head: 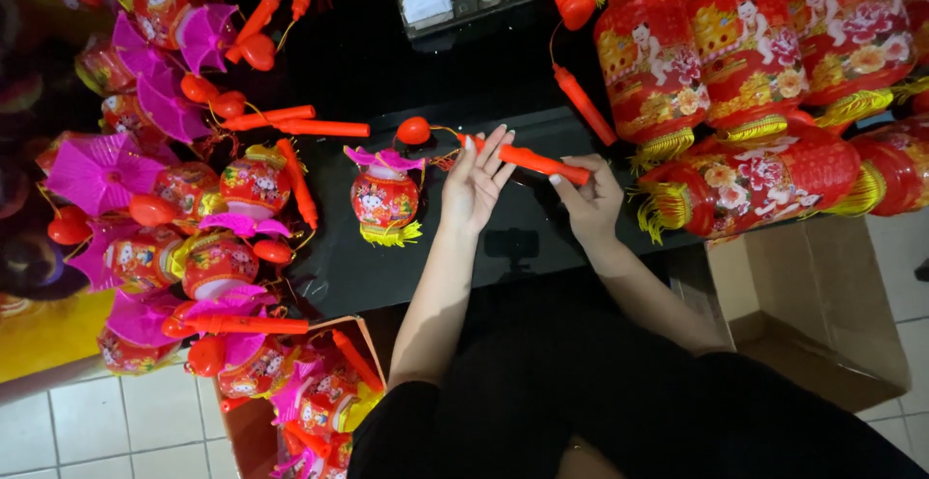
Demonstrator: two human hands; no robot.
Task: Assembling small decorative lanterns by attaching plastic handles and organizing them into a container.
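Left hand [476, 181]: open, fingers spread, fingertips touching the near end of the red stick [527, 160].
Right hand [590, 198]: pinching the stick's far end.
Stick: held level above the black table [339, 266].
Small lantern [384, 195]: just left of left hand.
Cardboard box [813, 314]: lower right.

glossy black table [542, 218], smooth plastic stick [527, 160]

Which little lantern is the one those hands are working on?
On the black table, look just beside the left hand. The small red lantern stands alone there, with a pink top and yellow fringe, wired to the orange stick that both hands hold.
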